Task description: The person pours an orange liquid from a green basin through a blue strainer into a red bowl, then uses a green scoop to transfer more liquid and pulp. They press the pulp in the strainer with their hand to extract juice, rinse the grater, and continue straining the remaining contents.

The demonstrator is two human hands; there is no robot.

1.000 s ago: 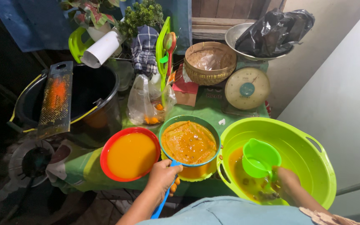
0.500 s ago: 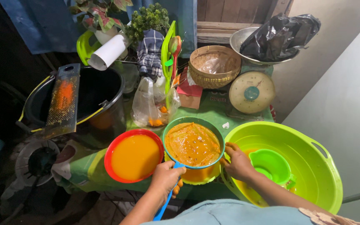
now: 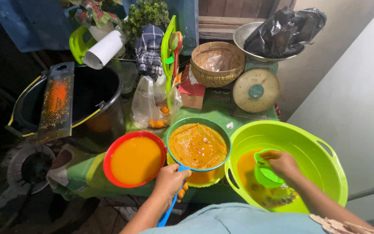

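Observation:
My left hand point(image 3: 169, 181) grips the blue handle point(image 3: 168, 211) of a round strainer point(image 3: 198, 144) lined with orange-stained cloth and pulp. The strainer rests over a yellow bowl point(image 3: 202, 178). Beside it on the left stands a red bowl point(image 3: 134, 159) full of orange liquid. My right hand point(image 3: 283, 164) is inside a big lime-green tub point(image 3: 299, 143), holding a small green scoop cup point(image 3: 265, 171) tilted over orange liquid with dark bits at the tub's bottom.
A black bucket point(image 3: 89, 97) with a stained metal grater point(image 3: 57, 102) across its rim stands at the left. Behind are a plastic bag point(image 3: 150, 108), a woven basket point(image 3: 216, 63), a kitchen scale point(image 3: 256, 90) with a black bag in its pan, and a gas burner point(image 3: 32, 167) low left.
My right hand went from the tub's bottom to the tub's left rim, then back onto the green scoop. My left hand has stayed on the strainer handle.

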